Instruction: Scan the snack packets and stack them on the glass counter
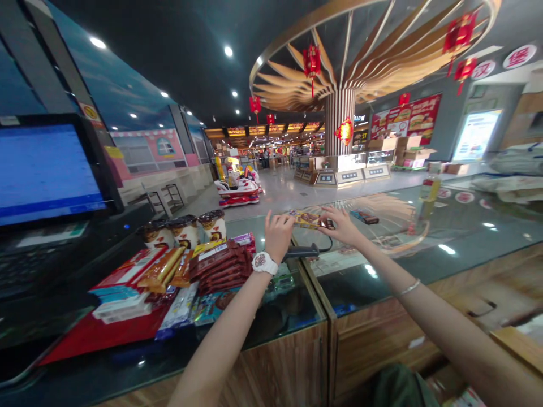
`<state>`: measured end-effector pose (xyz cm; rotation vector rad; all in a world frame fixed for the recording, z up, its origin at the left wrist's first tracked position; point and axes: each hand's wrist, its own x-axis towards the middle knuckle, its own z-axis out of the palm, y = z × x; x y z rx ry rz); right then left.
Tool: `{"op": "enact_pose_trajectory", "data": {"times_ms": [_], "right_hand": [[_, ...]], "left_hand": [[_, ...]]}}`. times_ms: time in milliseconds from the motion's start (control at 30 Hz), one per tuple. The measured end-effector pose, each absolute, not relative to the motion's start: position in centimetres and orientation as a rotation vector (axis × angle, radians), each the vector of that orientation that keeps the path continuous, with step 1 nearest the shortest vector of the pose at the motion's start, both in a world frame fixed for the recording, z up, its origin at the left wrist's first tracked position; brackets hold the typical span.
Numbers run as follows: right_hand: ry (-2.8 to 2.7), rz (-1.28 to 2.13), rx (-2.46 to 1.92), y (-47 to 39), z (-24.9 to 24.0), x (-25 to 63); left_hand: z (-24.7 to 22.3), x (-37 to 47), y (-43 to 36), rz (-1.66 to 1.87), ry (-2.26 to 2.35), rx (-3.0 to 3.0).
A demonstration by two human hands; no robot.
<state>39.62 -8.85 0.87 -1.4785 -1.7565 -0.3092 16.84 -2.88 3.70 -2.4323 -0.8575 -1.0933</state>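
A yellow and brown snack packet is held between my two hands above the glass counter. My left hand, with a white watch at the wrist, pinches its left end. At its right end my right hand grips it. Under and beside my left hand lies a dark handheld device with a cable. A dark brown packet with blue rests on the glass to the right. Stacked brown packets lie left of my left wrist.
On the left stand a monitor, several lidded cups, orange packets and red-and-white boxes. A bottle stands on the right of the glass counter. An open drawer is at the lower right.
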Motion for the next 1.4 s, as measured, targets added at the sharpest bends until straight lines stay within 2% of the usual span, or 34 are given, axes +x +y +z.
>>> {"op": "enact_pose_trajectory", "data": {"times_ms": [133, 267, 533, 800, 1133, 1400], "right_hand": [[-1.802, -0.109, -1.476, -11.2, 0.8, 43.6], [-1.716, -0.076, -1.444, -12.7, 0.0, 46.8], [-1.307, -0.299, -1.599, -12.6, -1.2, 51.5], [-1.097, -0.557, -1.84, -9.6, -1.4, 54.3], [-1.03, -0.587, -1.997, -5.3, -2.8, 56.6], [-0.909, -0.558, -2.092, -4.2, -3.9, 58.0]], "left_hand": [[3.3, 20.9, -2.8, -1.087, -0.767, -2.538], [3.0, 25.0, -2.7, -1.101, -0.71, -2.607], [2.3, 34.0, -2.8, -1.17, -0.726, -2.765], [-0.5, 41.7, -3.2, -1.125, -0.81, -2.911], [-3.4, 46.5, 0.3, -1.18, -0.969, -3.037], [-4.7, 47.7, 2.2, -1.158, -0.826, -3.152]]}}
